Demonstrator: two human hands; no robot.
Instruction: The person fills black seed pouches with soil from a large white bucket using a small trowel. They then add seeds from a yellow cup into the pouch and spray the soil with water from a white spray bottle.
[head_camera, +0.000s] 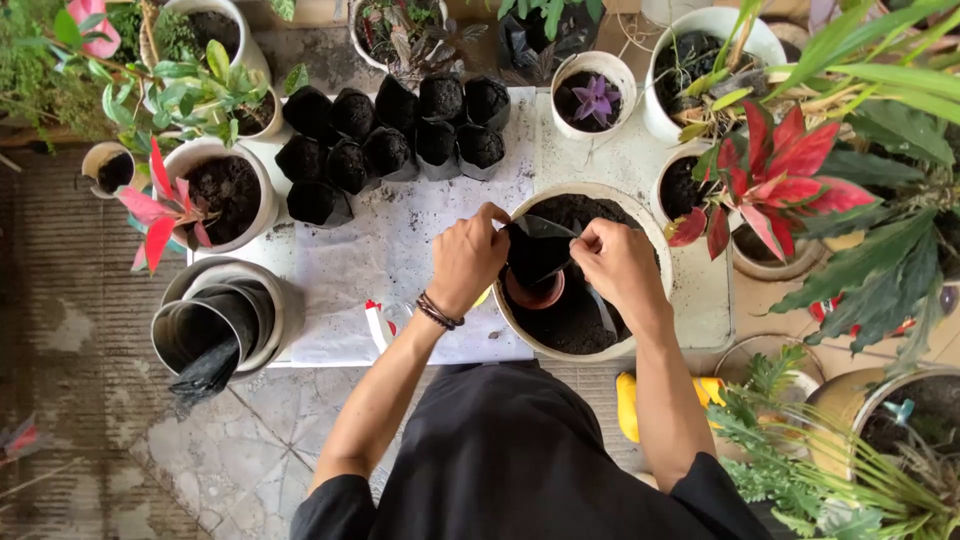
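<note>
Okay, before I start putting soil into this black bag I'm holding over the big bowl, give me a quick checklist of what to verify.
1. Both hands on the bag: left hand and right hand each pinch the rim of the black grow bag. Ok.
2. Bag mouth open: it looks spread between the hands. Ok.
3. Bag over the soil bowl, so spills fall inside. Ok.
4. Soil left in the bowl: dark soil shows. Ok.
5. Scoop ready: a small brown cup sits under the bag; whether it is loaded, cannot tell.
6. Room beside the filled bags: cannot tell.
</note>
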